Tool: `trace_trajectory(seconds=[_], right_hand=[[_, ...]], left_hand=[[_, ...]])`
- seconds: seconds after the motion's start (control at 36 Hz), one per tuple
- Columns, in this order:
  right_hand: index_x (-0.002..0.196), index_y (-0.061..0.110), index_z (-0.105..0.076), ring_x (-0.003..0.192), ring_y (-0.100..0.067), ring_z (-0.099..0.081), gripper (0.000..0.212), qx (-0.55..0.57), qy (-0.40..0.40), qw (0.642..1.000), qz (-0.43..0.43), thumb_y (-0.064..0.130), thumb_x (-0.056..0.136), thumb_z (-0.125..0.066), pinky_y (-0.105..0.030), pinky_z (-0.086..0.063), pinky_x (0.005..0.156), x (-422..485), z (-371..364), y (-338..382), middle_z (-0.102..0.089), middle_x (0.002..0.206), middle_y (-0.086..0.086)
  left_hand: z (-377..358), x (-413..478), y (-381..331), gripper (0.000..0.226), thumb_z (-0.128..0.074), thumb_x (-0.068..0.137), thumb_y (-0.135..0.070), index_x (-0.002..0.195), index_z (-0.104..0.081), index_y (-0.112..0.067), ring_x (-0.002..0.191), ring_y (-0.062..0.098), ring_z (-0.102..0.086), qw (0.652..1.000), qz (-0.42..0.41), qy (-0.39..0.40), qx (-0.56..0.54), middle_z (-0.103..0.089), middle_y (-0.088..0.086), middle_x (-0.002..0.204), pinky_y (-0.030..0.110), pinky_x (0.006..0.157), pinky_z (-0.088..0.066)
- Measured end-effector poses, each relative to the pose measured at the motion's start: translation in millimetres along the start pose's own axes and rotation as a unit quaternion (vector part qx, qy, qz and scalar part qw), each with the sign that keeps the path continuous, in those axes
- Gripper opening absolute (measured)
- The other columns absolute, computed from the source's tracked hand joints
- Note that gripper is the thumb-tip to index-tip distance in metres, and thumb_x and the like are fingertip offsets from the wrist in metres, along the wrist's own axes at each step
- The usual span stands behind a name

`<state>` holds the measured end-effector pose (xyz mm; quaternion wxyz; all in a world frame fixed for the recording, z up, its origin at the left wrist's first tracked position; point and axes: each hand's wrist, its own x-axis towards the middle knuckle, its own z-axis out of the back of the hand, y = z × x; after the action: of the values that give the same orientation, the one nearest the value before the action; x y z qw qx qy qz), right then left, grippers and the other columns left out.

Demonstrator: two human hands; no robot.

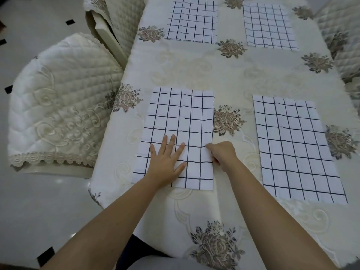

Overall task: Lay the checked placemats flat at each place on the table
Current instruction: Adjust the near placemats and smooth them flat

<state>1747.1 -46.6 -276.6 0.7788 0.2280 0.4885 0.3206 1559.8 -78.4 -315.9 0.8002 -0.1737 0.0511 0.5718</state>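
Note:
Several white placemats with dark grid lines lie on the cream flowered tablecloth point(229, 78). The near left placemat point(187, 117) lies flat, and my left hand point(167, 158) rests palm down on its lower part with fingers spread. My right hand point(222, 152) pinches that placemat's right edge with curled fingers. The near right placemat point(296, 149) lies flat, untouched. Two more lie at the far end: the far left placemat point(192, 20) and the far right placemat point(269, 26).
A quilted cream chair point(58, 106) stands at the table's left side, with another chair point(115, 22) behind it. Quilted chair backs point(339, 41) line the right side. The table's left edge runs diagonally above a pale tiled floor point(39, 211).

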Motion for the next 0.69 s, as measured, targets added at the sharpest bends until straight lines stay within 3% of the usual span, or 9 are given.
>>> trace_trajectory(seconds=[0.11,0.19,0.31,0.44,0.53,0.69], right_hand=[[0.056,0.010,-0.038,0.057,-0.020,-0.040,0.034,-0.093,-0.004,0.994,0.055,0.016,0.083,-0.057,-0.026,-0.028,0.055,-1,-1,2,-0.040,0.059,-0.005],[0.049,0.012,-0.034,0.054,-0.018,-0.034,0.041,-0.129,-0.014,0.989,0.075,0.016,0.084,-0.056,-0.027,-0.025,0.050,-2,-4,6,-0.036,0.055,-0.003],[0.049,0.017,-0.024,0.050,-0.017,-0.023,0.045,-0.045,0.004,0.997,0.064,0.013,0.082,-0.054,-0.027,-0.017,0.051,-3,-7,12,-0.025,0.051,-0.001],[0.058,0.014,-0.037,0.055,-0.021,-0.040,0.033,0.106,0.026,0.994,-0.018,0.010,0.082,-0.059,-0.026,-0.034,0.053,0,-4,11,-0.037,0.057,-0.007],[0.053,0.018,-0.028,0.059,-0.018,-0.031,0.041,0.054,-0.005,0.998,0.014,0.007,0.077,-0.060,-0.031,-0.025,0.059,4,-2,1,-0.027,0.058,-0.005],[0.061,0.012,-0.047,0.064,-0.023,-0.047,0.021,-0.024,-0.004,1.000,0.013,0.013,0.077,-0.060,-0.034,-0.038,0.062,14,2,-15,-0.049,0.068,-0.014]], left_hand=[[-1,0,0,0.081,0.008,0.072,-0.063,0.147,0.003,-0.032,0.140,0.022,0.025,1.000,0.000,-0.005,-0.006,0.019,0.002,0.155,0.058,0.110,0.009],[-1,0,0,0.081,0.007,0.073,-0.062,0.147,0.001,-0.032,0.135,0.018,0.030,1.000,-0.001,-0.011,-0.009,0.018,0.002,0.155,0.058,0.109,0.009],[0,0,-1,0.081,0.007,0.072,-0.062,0.147,0.001,-0.032,0.141,0.022,0.022,1.000,0.001,-0.010,-0.008,0.018,0.001,0.155,0.058,0.110,0.009],[0,0,-1,0.082,0.010,0.070,-0.062,0.147,0.004,-0.033,0.138,0.018,0.028,1.000,0.006,-0.004,0.004,0.020,0.001,0.155,0.058,0.110,0.009],[1,0,-1,0.082,0.011,0.071,-0.062,0.147,0.005,-0.033,0.139,0.021,0.028,1.000,0.004,-0.003,0.008,0.021,0.001,0.155,0.057,0.110,0.011],[2,2,-2,0.080,0.012,0.073,-0.059,0.147,0.007,-0.028,0.137,0.015,0.029,1.000,-0.019,-0.007,0.018,0.019,-0.004,0.155,0.054,0.109,0.016]])
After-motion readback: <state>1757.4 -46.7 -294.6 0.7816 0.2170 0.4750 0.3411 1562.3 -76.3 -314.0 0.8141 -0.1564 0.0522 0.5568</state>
